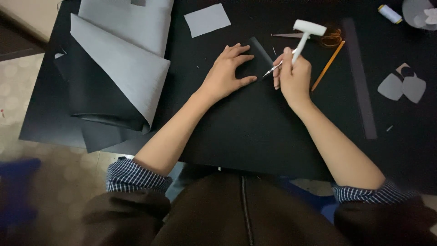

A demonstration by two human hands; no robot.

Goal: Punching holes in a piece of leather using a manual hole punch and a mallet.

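— Checked cuffs pushed back on both forearms, closest to us. What are the hands doing further out?

— Left hand lies flat on the black sheet, fingers spread wide, thumb out toward the right. It presses down on a narrow dark strip that runs off at a slant from under the fingertips.

— And the right?

— Right hand is closed around two tools at once: a thin knife, held like a pen with its tip down on the sheet just beside the left thumb, and a white mallet, its handle tucked in the same grip, head sticking up behind the knuckles.

— So which step would you say this is?

— Cutting or scoring, I'd judge: blade tip set at the strip's edge, other hand pinning the material. Whether it has bitten in, I cannot tell.

— What does the next move ask for?

— A steady draw along the line, the left hand holding firm and its thumb kept out of the blade's path. The mallet in the same fist looks awkward; it could throw the stroke off.

— Anything else about?

— Pencil and scissors just past the right hand, a long dark ruler, grey cut pieces, a thread spool, and folded grey sheets to the left.
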